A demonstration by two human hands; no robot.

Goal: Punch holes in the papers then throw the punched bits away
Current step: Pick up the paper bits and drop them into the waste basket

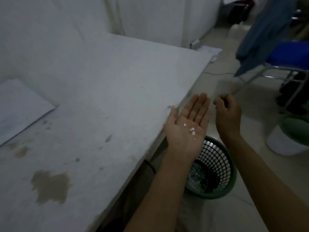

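With the left hand (187,124) flat open, palm up, cradling the punched bits (192,130) above the green basket (229,186), and the right hand (228,113) loosely curled, apparently empty, tilt the palm over the basket opening.

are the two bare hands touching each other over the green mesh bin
Apart. The head view shows pale floor between the open left hand, which holds small white paper bits, and the curled right hand.

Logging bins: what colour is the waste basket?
Green basket, lattice sides; head view.
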